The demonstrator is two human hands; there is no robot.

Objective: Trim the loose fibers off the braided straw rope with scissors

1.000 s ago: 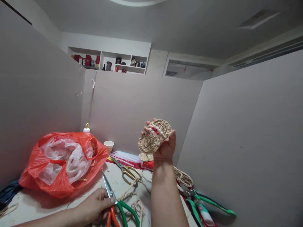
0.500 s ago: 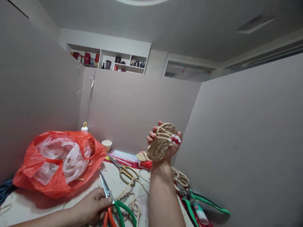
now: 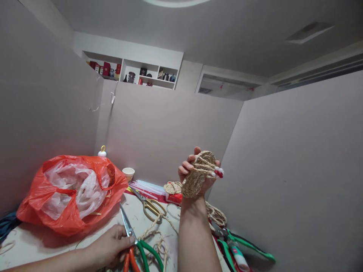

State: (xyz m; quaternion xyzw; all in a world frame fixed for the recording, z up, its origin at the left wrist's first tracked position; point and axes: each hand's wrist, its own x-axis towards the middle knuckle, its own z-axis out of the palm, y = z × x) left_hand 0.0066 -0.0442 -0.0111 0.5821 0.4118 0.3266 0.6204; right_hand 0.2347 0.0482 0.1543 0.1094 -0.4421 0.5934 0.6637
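Note:
Raised above the table, my right hand (image 3: 185,169) is closed around a small woven straw sandal (image 3: 195,180). Its thin cord straps run to a cluster of red and white beads on the right. Low on the left, my left hand (image 3: 115,241) has its fingers curled, the thumb pressed on the pivot area of green-handled scissors (image 3: 146,249). The blades point up and away. Two orange handles (image 3: 132,260) stick out beneath that hand; the rest of that tool is hidden. Loose straw cord (image 3: 160,241) lies beside the scissors.
A red plastic bag (image 3: 31,206) with white plastic inside fills the left. Behind are a paper cup (image 3: 128,173), gold-handled scissors (image 3: 150,207) and another woven sandal (image 3: 172,187). Green-handled cutters (image 3: 249,243) and a white-and-green tube (image 3: 239,257) lie right. Grey partitions (image 3: 159,124) enclose the table.
My right hand has shifted slightly right and down and turned the sandal, so the beads now hang out past its right side. My left hand and the scissors stay put.

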